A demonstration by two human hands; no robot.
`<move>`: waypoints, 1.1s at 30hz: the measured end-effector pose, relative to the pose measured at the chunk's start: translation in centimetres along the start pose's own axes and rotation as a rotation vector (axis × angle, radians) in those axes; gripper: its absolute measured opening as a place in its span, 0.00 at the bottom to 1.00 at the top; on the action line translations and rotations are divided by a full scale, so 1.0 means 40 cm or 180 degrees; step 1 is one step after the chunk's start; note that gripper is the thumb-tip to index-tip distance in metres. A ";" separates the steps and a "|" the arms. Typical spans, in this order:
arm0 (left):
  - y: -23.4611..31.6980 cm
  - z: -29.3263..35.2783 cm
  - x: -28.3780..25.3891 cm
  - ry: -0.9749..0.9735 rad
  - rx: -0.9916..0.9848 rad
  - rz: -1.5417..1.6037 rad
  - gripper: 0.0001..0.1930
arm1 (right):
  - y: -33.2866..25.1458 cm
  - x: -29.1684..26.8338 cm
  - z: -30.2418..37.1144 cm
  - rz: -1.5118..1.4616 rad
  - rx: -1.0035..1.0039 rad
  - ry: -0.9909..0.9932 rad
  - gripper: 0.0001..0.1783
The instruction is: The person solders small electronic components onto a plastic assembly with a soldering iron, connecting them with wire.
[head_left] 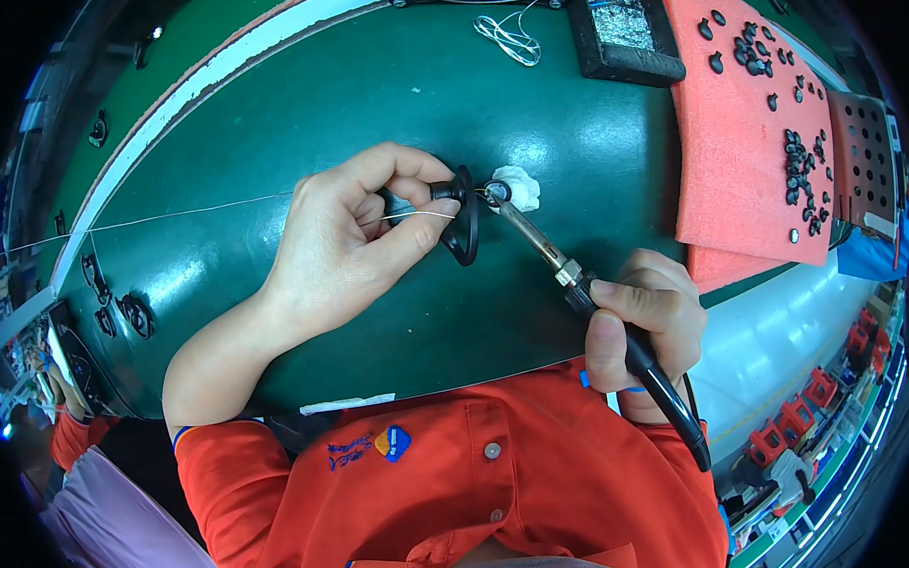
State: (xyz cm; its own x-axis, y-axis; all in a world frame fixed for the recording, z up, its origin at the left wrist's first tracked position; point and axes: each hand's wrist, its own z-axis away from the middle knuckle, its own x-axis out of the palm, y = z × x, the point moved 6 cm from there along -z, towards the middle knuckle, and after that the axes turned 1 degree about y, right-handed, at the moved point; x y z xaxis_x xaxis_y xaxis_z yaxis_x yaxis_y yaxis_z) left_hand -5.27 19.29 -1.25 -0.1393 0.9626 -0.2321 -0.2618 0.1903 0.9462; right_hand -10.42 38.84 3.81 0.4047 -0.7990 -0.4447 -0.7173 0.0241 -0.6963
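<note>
My left hand (pixel 338 225) is closed, thumb and fingers pinching a black disc-shaped part (pixel 465 239) that stands on edge. A thin silvery wire (pixel 417 215), which looks like solder, also passes through its grip and trails off to the left. In my right hand (pixel 654 309) is a soldering iron (pixel 532 237), held by its black handle. The iron's tip meets a small round dark piece (pixel 497 191) just right of the disc; whether they touch exactly is too small to tell. Behind that piece lies a white putty-like lump (pixel 523 186) on the green table.
Pink foam (pixel 719 173) at the right carries many small black parts (pixel 801 176). A black tray (pixel 632 65) with silvery filling, a coil of white wire (pixel 508 41) and a perforated metal box (pixel 864 158) stand farther back. Black pieces (pixel 133 315) lie at left, near another person's sleeve (pixel 74 436).
</note>
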 end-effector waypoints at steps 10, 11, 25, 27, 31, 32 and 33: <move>-0.001 -0.001 0.001 -0.0007 -0.0004 0.0017 0.09 | 0.005 -0.008 0.008 0.0011 0.0047 0.0137 0.06; -0.002 -0.001 0.001 -0.0008 0.0013 0.0023 0.09 | 0.005 -0.008 0.009 0.0014 0.0047 0.0139 0.06; 0.001 0.003 -0.001 -0.0102 0.0105 -0.0019 0.10 | 0.005 -0.018 0.027 -0.0026 -0.0066 0.0161 0.07; -0.001 0.005 0.000 -0.0083 0.0129 0.0067 0.10 | 0.006 -0.019 0.028 -0.0036 -0.0071 0.0148 0.07; 0.003 0.005 -0.001 -0.0138 0.0138 -0.0143 0.10 | 0.005 -0.015 0.026 -0.0066 -0.0115 0.0085 0.07; 0.002 0.006 0.000 -0.0126 0.0175 -0.0177 0.10 | 0.005 -0.014 0.025 -0.0066 -0.0112 0.0088 0.07; 0.003 0.006 0.000 -0.0114 0.0211 -0.0210 0.11 | 0.004 -0.013 0.024 -0.0078 -0.0141 0.0086 0.07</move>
State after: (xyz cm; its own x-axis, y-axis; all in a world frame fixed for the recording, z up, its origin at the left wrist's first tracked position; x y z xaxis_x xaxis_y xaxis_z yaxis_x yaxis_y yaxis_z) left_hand -5.07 19.37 -1.08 -0.0892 0.9536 -0.2874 -0.2054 0.2648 0.9422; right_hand -10.20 39.82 3.38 0.4076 -0.8150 -0.4119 -0.7320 -0.0220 -0.6809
